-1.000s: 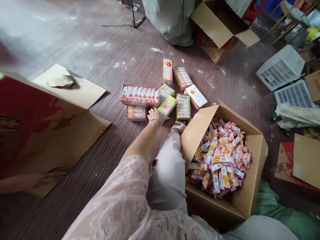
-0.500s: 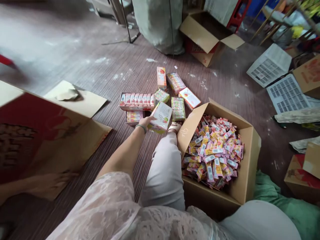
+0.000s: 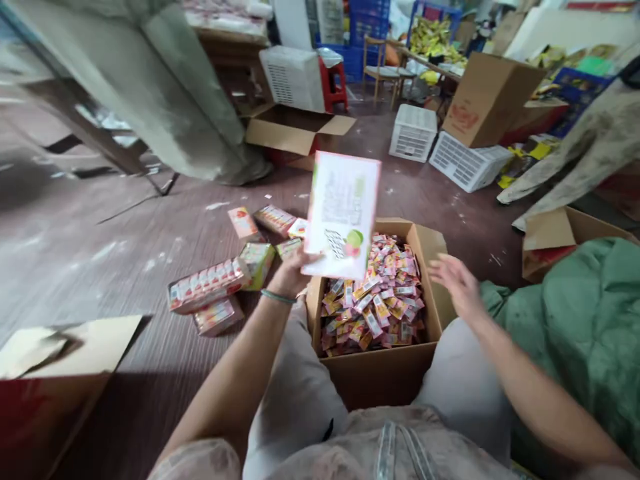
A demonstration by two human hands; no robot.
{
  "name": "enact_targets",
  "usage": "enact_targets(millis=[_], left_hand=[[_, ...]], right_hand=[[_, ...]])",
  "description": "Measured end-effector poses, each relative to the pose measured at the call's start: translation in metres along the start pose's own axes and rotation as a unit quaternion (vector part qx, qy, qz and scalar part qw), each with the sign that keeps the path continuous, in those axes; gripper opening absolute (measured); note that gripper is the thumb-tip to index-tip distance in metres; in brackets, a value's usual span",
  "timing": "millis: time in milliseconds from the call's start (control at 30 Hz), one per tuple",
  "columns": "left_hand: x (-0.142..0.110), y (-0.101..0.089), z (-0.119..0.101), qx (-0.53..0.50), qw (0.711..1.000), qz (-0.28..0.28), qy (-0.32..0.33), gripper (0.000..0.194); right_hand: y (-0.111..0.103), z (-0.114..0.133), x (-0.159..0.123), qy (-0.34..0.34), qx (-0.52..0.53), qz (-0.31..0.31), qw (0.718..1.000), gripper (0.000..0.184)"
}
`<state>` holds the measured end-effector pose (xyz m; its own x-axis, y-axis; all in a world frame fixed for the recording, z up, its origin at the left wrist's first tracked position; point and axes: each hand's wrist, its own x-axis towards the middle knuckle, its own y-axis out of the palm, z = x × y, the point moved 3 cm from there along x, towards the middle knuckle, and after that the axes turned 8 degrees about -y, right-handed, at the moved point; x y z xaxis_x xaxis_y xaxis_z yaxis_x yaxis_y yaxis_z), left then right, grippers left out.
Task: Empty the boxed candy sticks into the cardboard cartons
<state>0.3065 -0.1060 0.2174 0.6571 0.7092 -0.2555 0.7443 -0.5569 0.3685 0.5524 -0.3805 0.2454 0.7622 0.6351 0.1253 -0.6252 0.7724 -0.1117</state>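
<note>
My left hand (image 3: pixel 294 272), with a green band at the wrist, grips the lower left edge of a white, pink-edged candy box (image 3: pixel 345 213) printed with green and pink fruit. The box is raised upright, overlapping the far left part of an open cardboard carton (image 3: pixel 434 293). Inside that carton lies a heap of small pink and yellow wrapped sticks (image 3: pixel 377 300). Fingers apart and holding nothing, my right hand (image 3: pixel 459 283) hovers by the carton's right flap.
Several small packed boxes (image 3: pixel 210 283) lie on the floor left of the carton. Another open carton (image 3: pixel 280 137) stands beyond, near white crates (image 3: pixel 414 132) and a red stool (image 3: pixel 333 83). Green fabric (image 3: pixel 575 347) is bunched at right; a cardboard flap (image 3: pixel 75 343) is at left.
My left hand has lifted a box from among the floor boxes to above the carton. My right hand has come into view. The camera has turned right; another person's hand at lower left is gone.
</note>
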Motion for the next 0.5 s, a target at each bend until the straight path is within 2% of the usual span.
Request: enact_targets(millis=[67,167,233,300,400,500], left_hand=[[0.0,0.038,0.024,0.031,0.996,0.073,-0.045,0.064],[0.0,0.067,0.064,0.053,0.986,0.13,-0.086,0.067],[0.001,0.072,0.082,0.051,0.986,0.132,-0.088,0.07],[0.004,0.071,0.092,0.057,0.988,0.114,-0.09,0.072],[0.013,0.065,0.091,0.067,0.989,0.086,-0.102,0.076],[0.027,0.063,0.085,0.09,0.981,0.118,-0.123,0.083]], right_hand=[[0.042,-0.005,0.021,0.032,0.113,0.063,0.991,0.089],[0.075,-0.022,0.029,0.055,0.21,0.066,0.974,0.084],[0.082,-0.039,0.026,0.072,0.22,0.042,0.972,0.079],[0.085,-0.059,0.024,0.1,0.213,0.023,0.972,0.075],[0.088,-0.086,0.025,0.153,0.203,-0.011,0.967,0.066],[0.086,-0.099,0.029,0.13,0.148,-0.047,0.979,0.056]])
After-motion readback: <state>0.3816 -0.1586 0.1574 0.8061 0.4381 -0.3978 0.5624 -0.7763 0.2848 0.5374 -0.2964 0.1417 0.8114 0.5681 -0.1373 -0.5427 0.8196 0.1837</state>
